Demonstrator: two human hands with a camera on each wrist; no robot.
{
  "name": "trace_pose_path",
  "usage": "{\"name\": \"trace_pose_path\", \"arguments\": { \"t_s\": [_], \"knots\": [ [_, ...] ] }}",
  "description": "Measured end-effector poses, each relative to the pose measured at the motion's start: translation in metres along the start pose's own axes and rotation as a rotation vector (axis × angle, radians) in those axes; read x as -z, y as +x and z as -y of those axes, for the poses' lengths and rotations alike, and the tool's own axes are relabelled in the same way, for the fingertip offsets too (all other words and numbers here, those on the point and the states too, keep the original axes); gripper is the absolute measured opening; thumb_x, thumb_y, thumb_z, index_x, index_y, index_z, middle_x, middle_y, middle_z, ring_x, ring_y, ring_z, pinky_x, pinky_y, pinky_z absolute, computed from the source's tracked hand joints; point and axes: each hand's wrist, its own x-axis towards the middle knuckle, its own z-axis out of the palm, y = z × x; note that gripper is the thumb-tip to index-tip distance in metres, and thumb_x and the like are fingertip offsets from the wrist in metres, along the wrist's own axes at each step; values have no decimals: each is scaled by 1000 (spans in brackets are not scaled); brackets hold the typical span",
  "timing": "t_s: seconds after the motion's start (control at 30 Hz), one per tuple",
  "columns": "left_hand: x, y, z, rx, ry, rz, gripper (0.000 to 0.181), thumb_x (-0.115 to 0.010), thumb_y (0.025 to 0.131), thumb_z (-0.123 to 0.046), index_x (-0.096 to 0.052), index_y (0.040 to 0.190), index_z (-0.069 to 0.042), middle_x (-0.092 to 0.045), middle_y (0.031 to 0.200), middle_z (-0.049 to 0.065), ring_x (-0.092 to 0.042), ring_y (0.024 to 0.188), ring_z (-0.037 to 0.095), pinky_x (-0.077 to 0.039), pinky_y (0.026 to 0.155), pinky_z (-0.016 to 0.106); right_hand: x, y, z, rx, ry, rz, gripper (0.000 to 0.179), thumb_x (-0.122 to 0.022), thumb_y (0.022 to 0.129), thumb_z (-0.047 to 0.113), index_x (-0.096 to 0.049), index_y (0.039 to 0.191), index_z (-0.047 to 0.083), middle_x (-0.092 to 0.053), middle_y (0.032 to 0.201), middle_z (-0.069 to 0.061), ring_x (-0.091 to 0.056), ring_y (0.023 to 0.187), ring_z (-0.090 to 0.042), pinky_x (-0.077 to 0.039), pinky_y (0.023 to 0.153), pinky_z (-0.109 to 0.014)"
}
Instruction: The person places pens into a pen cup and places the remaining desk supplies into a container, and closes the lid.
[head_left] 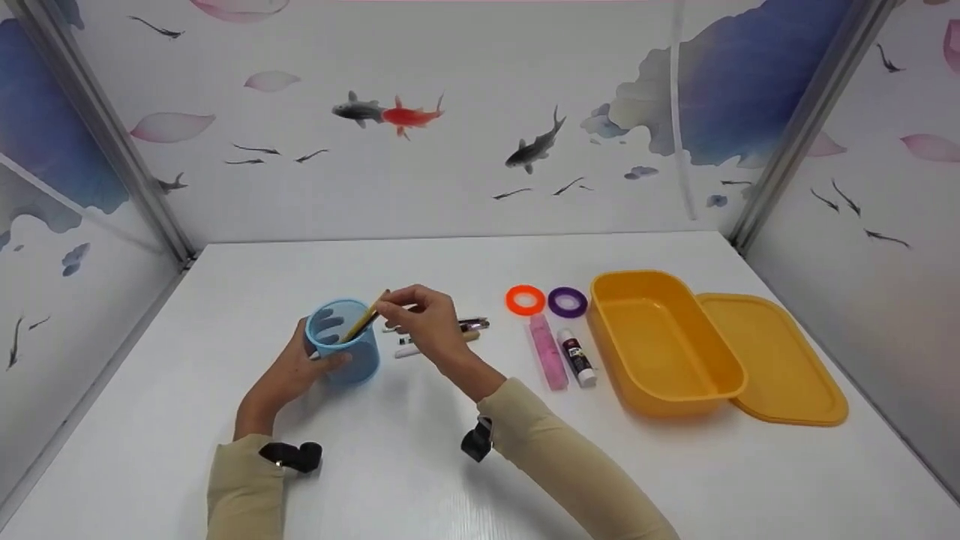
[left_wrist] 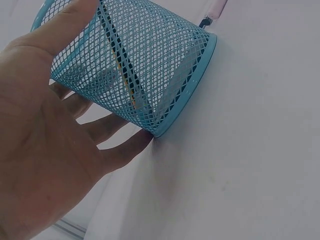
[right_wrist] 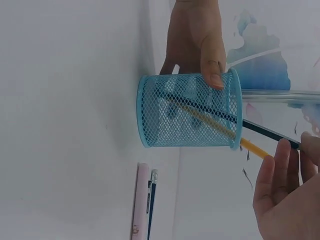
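A light-blue mesh pen cup (head_left: 360, 365) stands on the white table, with my left hand (head_left: 295, 369) gripping it round the side, thumb toward me. In the left wrist view the spread fingers reach around the mesh of the cup (left_wrist: 145, 55). My right hand (head_left: 429, 321) is above the cup's mouth and pinches the upper ends of a yellow pencil (right_wrist: 254, 148) and a dark pencil (right_wrist: 267, 132). Both lower ends are inside the cup, slanted. Beneath my right hand several pens and pencils (head_left: 472, 325) lie on the table, partly hidden by it.
An orange ring (head_left: 508, 300) and a purple ring (head_left: 552, 302) lie right of the pens. Nearer me are a pink bar-shaped item (head_left: 549, 352) and a glue stick (head_left: 577, 358). A yellow plastic box (head_left: 645, 330) stands at the right, beside its flat yellow lid (head_left: 787, 360).
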Motion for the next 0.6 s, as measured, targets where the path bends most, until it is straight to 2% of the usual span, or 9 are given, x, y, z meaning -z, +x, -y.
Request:
{"name": "trace_pose_path", "arguments": {
  "t_s": [0.13,0.33,0.43,0.6],
  "knots": [
    [0,-2,0,9,2,0,99,-70,93,-37,-2,158,-8,-18,165,20,-13,155,44,-14,123,66,0,-3,-1,-6,-14,33,21,-72,93,23,-73,108,9,-70,101,-6,-70,82,-13,-61,76,-25],
    [0,-3,-2,-30,-50,10,96,-71,93,-30,-4,158,-6,-21,164,21,-11,155,45,-12,124,64,14,-3,-5,-1,-102,53,25,-72,93,27,-72,112,11,-71,105,-7,-72,96,-27,-62,83,-36],
    [0,-4,-4,-41,-53,13,96,-71,93,-29,-4,158,-6,-21,164,21,-11,154,46,-13,124,65,25,-3,-8,-8,-148,51,27,-72,92,29,-72,114,13,-71,108,-5,-71,99,-25,-61,87,-38],
    [1,-4,-3,-30,-34,14,99,-72,92,-35,-2,159,-8,-19,165,21,-10,155,46,-14,124,65,43,-4,-10,-10,-211,60,30,-71,93,30,-71,118,12,-70,112,-3,-66,100,-18,-59,89,-28]
  ]
}}
